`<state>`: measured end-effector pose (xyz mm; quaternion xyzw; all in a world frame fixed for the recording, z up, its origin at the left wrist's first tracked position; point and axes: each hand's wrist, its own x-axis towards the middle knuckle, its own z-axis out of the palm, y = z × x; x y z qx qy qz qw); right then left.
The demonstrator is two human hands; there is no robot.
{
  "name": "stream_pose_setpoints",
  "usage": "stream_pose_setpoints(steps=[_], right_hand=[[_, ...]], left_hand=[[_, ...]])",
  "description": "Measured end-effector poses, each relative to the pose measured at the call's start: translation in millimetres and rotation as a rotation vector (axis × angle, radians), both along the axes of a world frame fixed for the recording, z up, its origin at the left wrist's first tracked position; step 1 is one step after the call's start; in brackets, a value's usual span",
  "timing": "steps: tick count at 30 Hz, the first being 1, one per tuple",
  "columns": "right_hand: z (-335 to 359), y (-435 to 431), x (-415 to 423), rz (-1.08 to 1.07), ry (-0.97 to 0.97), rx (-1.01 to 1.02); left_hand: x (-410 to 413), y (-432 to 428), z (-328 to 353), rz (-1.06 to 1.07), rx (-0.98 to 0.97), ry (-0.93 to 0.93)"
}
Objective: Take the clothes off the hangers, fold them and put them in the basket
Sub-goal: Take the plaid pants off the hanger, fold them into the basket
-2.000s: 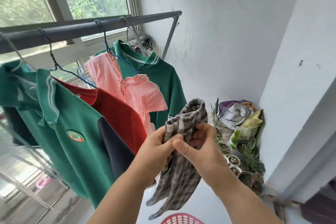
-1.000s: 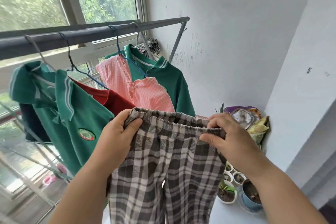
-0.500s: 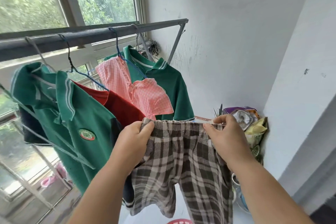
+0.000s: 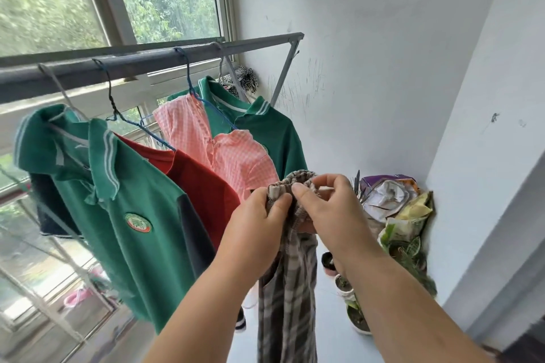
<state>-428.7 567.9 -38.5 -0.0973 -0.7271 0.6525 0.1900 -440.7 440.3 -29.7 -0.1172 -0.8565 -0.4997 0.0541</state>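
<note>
- Your left hand (image 4: 259, 224) and right hand (image 4: 327, 209) both pinch the elastic waistband (image 4: 298, 177) of the plaid trousers (image 4: 287, 298). Thumbs are on top and the hands touch at centre frame, so neither is free.
- The waistband bunches into a hump above your thumbs with its two ends held together. I judge that to be the lengthwise fold, one leg laid on the other.
- Below the grip the trousers hang as one narrow strip to the bottom edge, off any hanger. Holding them high lets their weight straighten the legs.
- Left of your hands, four garments hang on hangers (image 4: 190, 88) from the rail (image 4: 147, 63): the near green polo (image 4: 126, 200), the red shirt (image 4: 200, 186), the pink checked top (image 4: 224, 153) and the far green polo (image 4: 265, 132). They are not yet taken down.
- At lower right, plant pots (image 4: 354, 315) and crumpled bags (image 4: 392, 200) fill the corner, near the hanging cloth.
- The basket is out of view, and the crosswise fold is not yet done.
</note>
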Motion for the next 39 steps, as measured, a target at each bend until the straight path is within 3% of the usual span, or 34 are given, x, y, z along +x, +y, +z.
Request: stream_pose_setpoints(steps=[5, 9, 14, 19, 21, 28, 32, 35, 39], right_hand=[[3.4, -0.9, -0.9, 0.042, 0.037, -0.056], [7.6, 0.9, 3.8, 0.176, 0.056, -0.096], [3.3, 18.6, 6.8, 0.021, 0.029, 0.182], [-1.8, 33.1, 6.8, 0.408, -0.111, -0.086], [-1.2, 32.5, 8.3, 0.489, -0.091, -0.052], [-0.6, 19.0, 9.7, 0.280, 0.027, 0.035], [3.1, 19.1, 11.5, 0.319, -0.005, 0.037], [10.8, 23.2, 14.3, 0.358, -0.032, -0.018], [14.9, 23.6, 13.8, 0.236, 0.012, -0.084]], left_hand=[[3.2, -2.5, 2.0, -0.185, 0.149, -0.128], [-5.1, -8.3, -5.5, -0.127, 0.240, -0.103], [-14.0, -23.6, -4.0, -0.224, 0.425, -0.182], [-15.4, -39.1, 10.8, -0.447, 0.617, -0.242], [-16.2, -42.0, 11.6, -0.509, 0.672, -0.264], [-15.3, -35.1, -3.4, -0.430, 0.602, -0.221], [-14.1, -32.2, -7.7, -0.391, 0.623, -0.175], [-13.8, -31.3, -7.1, -0.402, 0.658, -0.154], [-17.5, -30.5, -11.9, -0.352, 0.657, -0.142]])
